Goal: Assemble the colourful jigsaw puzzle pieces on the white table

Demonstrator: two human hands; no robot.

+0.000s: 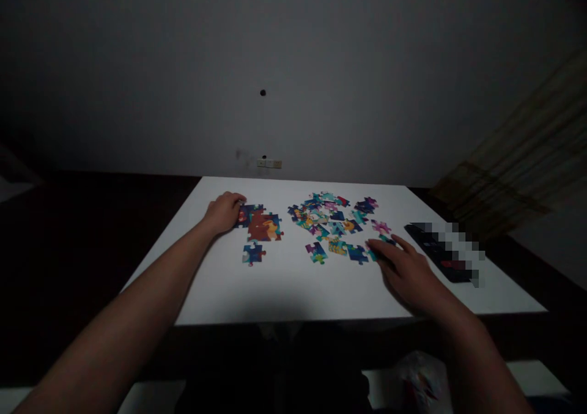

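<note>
My left hand [224,211], fingers curled and close together, holds the left edge of a small joined section of jigsaw puzzle [263,225], which shows a brown and orange figure on dark blue. Just below that section lies a single blue puzzle piece [254,254]. Toward the right, my right hand [406,273] reaches over the near right side of a heap of loose puzzle pieces [337,225]. Its fingers are apart and stretched over a few pieces, partly hiding them. A pink piece [381,226] lies just beyond its fingertips.
The white table [284,295] carries everything. A dark flat object [435,252], partly pixelated, lies along its right side. Below the near edge, a clear plastic bag [424,380] shows at lower right. A wall with sockets [269,164] stands behind, and a curtain [513,139] hangs at right.
</note>
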